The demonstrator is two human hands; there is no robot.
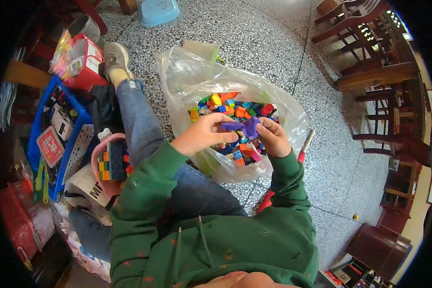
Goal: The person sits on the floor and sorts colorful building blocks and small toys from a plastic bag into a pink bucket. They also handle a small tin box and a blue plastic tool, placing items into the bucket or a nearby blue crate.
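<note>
My left hand (198, 135) and my right hand (276, 138) are raised close together above a large clear plastic bag (181, 77). Between the fingers of both is a crumpled-looking purple piece (251, 127); its material, and whether it is one piece or two, I cannot tell. The left thumb and fingers hold its narrow end, the right ones pinch the wider part. Below them, in the wide-mouthed bag, lies a heap of mixed toy building bricks (242, 112) in many colours. My hands hide part of the heap.
Left of my leg stand a blue plastic basket (82, 120) of odds and ends, a red box (90, 61) and a pink basket (95, 153) with joined bricks. A red-handled tool (302, 155) lies right of the bag. Wooden chairs (378, 104) line the right; a blue stool (159, 12) is ahead.
</note>
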